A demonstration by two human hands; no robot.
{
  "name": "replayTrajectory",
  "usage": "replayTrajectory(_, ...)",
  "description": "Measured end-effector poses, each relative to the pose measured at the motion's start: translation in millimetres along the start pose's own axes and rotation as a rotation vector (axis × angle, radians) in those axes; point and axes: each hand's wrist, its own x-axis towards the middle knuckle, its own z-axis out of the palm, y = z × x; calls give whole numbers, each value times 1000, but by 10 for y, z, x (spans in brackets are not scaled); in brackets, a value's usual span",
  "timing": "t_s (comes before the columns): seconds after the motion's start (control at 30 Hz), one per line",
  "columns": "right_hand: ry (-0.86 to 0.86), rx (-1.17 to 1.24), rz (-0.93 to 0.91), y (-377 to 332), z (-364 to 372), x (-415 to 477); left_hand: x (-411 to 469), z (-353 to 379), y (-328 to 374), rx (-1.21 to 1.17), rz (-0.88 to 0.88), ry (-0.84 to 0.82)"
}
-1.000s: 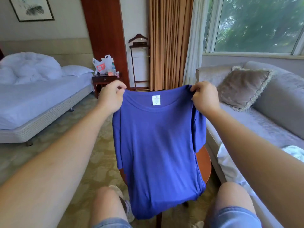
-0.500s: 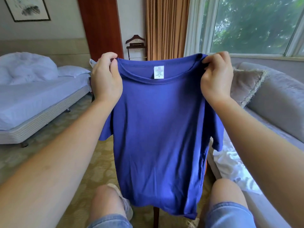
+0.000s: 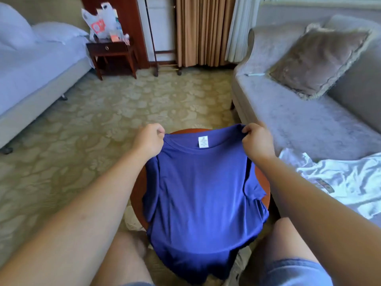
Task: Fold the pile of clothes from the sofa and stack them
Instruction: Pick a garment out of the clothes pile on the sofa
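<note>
A blue short-sleeved T-shirt (image 3: 202, 195) lies spread over a small round reddish-brown wooden table (image 3: 136, 195), directly in front of the seated person. The left hand (image 3: 149, 140) and the right hand (image 3: 256, 141) each curl their fingers round a shoulder of the shirt, one on each side of the collar, pinching the cloth at the table's far edge. A white label (image 3: 203, 141) shows inside the neckline, midway between the hands.

The shirt covers nearly the whole tabletop. Only a curved strip of rim shows at the left and another at the right. The left sleeve drapes over the left rim, and the right sleeve lies bunched near the right rim. The hem hangs over the near edge, between the person's bare knees.

Just beside the table on the right runs a long grey upholstered sofa (image 3: 299, 120). A crumpled white garment (image 3: 350, 182) lies on its seat near the right forearm. A brown fringed cushion (image 3: 317, 58) leans against the backrest farther along, and a stretch of grey seat shows between the two.

Patterned beige carpet (image 3: 103, 120) spreads wide beyond the table's far edge and off to the left. There, well apart from the table, stands a bed with white linen (image 3: 41, 65). A dark wooden nightstand (image 3: 112, 52) carrying plastic bags (image 3: 101, 21) stands by the far wall, near tan pleated curtains (image 3: 202, 29).
</note>
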Motion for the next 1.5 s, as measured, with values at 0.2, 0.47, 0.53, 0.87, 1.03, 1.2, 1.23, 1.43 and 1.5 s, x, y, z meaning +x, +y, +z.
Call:
replayTrajectory(0.2,-43,-39,-11,207,603,526,605,604,-117,11,-15,113)
replayTrajectory(0.47,-493,-406,12,432,1536,410,537,1579,-442,273,82,-167)
replayTrajectory(0.53,-518,-399,-23,391,1684,109,379,1739,-548,322,27,-234)
replayTrajectory(0.87,-565,-497,-38,650,1761,-222,179,1712,-806,378,58,-241)
replayTrajectory(1.03,-567,-534,-47,680,1802,-57,50,1525,-1021,459,-107,-290)
replayTrajectory(1.2,-589,-562,-78,671,1843,53,110,1469,-1234,441,-140,-267)
replayTrajectory(1.23,-590,-564,-81,673,1845,60,153,1474,-1233,435,-128,-254)
replayTrajectory(1.43,-595,-572,-90,683,1880,175,335,1487,-1277,329,-137,-183)
replayTrajectory(1.5,-630,-554,-54,653,1877,228,342,1497,-1286,344,-146,-183)
